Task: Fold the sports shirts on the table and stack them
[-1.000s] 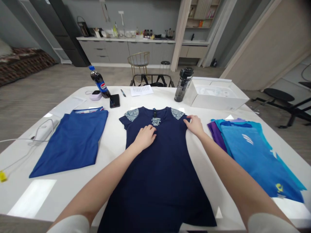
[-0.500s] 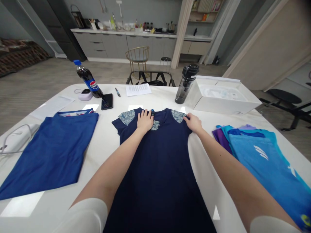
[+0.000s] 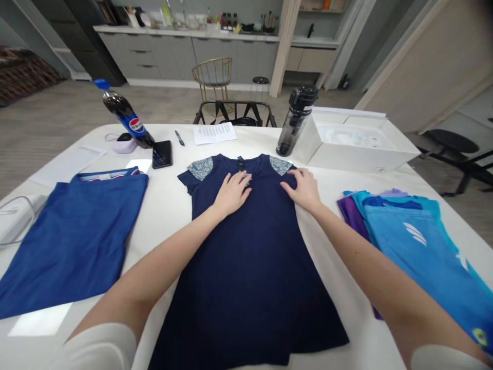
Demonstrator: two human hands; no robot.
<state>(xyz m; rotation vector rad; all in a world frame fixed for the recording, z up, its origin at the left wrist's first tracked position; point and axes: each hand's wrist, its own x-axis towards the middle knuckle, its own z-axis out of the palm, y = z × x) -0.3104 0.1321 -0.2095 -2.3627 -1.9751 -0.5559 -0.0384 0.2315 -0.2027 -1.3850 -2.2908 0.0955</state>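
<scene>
A navy short-sleeved T-shirt (image 3: 250,257) with pale patterned shoulder panels lies spread out on the white table, its collar at the far side. My left hand (image 3: 232,194) rests with fingers apart on the upper chest, just below the neckline, covering part of the printed mark there. Over the right sleeve and side of the shirt is my right hand (image 3: 303,190), thumb and fingers spread and holding nothing. To the left lies a folded blue shirt (image 3: 80,236). On the right a pile of folded clothes has a light blue garment (image 3: 419,252) on top.
At the far edge stand a dark water bottle (image 3: 295,121) and an open white box (image 3: 354,149). A cola bottle (image 3: 125,115), a phone (image 3: 162,154), a pen (image 3: 179,137) and a printed sheet (image 3: 214,133) are at the back left. A white device (image 3: 17,218) with a cable sits at left.
My right hand has let go of the right sleeve and opened. My left hand has slid from the collar down onto the chest. More of the shirt's bottom hem now shows.
</scene>
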